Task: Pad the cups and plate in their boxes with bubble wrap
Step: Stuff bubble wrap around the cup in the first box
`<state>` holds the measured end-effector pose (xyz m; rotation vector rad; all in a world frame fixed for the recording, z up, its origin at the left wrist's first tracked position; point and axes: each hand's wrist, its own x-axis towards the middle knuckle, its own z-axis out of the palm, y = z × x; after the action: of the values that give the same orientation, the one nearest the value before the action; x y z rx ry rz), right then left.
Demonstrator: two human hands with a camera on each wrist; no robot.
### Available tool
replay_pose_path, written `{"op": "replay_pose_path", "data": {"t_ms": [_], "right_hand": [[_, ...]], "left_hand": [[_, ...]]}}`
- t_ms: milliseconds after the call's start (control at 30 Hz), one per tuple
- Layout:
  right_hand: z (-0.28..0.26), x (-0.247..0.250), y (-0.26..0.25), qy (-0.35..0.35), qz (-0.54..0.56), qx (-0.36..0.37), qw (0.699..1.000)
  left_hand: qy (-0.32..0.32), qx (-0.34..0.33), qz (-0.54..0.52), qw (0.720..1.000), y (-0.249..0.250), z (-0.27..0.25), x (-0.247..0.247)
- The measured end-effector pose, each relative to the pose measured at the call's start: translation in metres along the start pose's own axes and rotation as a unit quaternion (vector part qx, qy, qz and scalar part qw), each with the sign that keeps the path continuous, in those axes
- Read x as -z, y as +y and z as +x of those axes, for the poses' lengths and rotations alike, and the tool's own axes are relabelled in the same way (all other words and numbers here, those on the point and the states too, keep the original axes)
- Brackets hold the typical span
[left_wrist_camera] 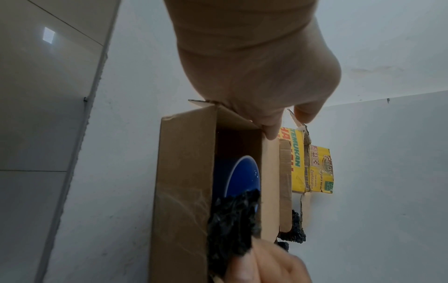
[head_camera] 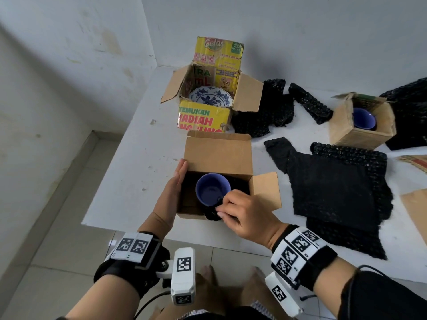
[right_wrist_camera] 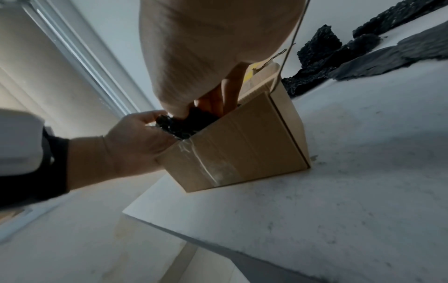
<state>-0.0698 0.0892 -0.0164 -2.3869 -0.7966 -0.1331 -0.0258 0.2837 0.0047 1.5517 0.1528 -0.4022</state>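
Note:
A brown cardboard box (head_camera: 217,155) stands open near the table's front edge, with a blue cup (head_camera: 212,191) upright inside. My left hand (head_camera: 179,179) lies flat against the box's left wall, fingers straight. At the box's near edge my right hand (head_camera: 223,210) pinches a wad of black bubble wrap (head_camera: 211,217), tucked between cup and wall. The same bubble wrap (left_wrist_camera: 232,226) shows beside the cup (left_wrist_camera: 244,178) in the left wrist view. Farther back, a yellow box (head_camera: 203,118) holds a blue-and-white plate (head_camera: 209,98). A small box (head_camera: 342,132) at the right holds another blue cup (head_camera: 364,118).
Black bubble wrap sheets (head_camera: 335,192) lie right of the near box, more (head_camera: 263,109) behind it, and a rolled piece (head_camera: 309,102) near the small box. Loose cardboard (head_camera: 416,204) sits at the far right. The table's left edge (head_camera: 120,162) drops to a tiled floor.

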Motion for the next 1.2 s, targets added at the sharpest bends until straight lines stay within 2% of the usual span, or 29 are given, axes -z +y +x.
{"op": "replay_pose_path", "data": {"t_ms": [267, 333, 433, 600, 667, 733, 833, 900, 1000, 1200], "right_hand": [[-0.001, 0.000, -0.003, -0.052, 0.026, -0.065, 0.996], [0.003, 0.002, -0.003, -0.112, 0.016, -0.106, 0.988], [0.013, 0.007, -0.008, -0.222, -0.015, -0.179, 0.958], [0.026, 0.014, -0.018, -0.303, -0.013, -0.244, 0.921], [0.026, 0.016, -0.017, -0.299, 0.014, -0.255, 0.919], [0.023, 0.017, -0.017, -0.254, 0.019, -0.234, 0.938], [0.017, 0.020, -0.016, -0.194, -0.071, -0.187, 0.960], [0.014, 0.024, -0.015, -0.206, -0.139, -0.190, 0.950], [0.016, 0.023, -0.016, -0.255, -0.177, -0.203, 0.929], [0.030, 0.021, -0.024, -0.315, -0.145, -0.271, 0.898]], "left_hand": [[-0.023, 0.008, -0.009, 1.000, -0.010, 0.003, 0.005], [-0.020, 0.009, -0.008, 1.000, -0.011, 0.005, 0.005], [-0.024, 0.014, -0.006, 1.000, -0.014, 0.007, 0.006], [-0.023, 0.016, -0.022, 0.999, -0.013, 0.008, 0.004], [-0.015, 0.019, -0.034, 0.999, -0.014, 0.010, 0.003], [-0.009, 0.017, -0.045, 0.999, -0.015, 0.010, 0.004], [-0.008, 0.010, -0.069, 0.998, -0.014, 0.011, 0.005], [-0.008, -0.007, -0.034, 0.999, -0.016, 0.010, 0.004], [-0.006, -0.016, -0.029, 0.999, -0.018, 0.010, 0.005], [-0.011, -0.015, -0.016, 1.000, -0.019, 0.010, 0.006]]}}
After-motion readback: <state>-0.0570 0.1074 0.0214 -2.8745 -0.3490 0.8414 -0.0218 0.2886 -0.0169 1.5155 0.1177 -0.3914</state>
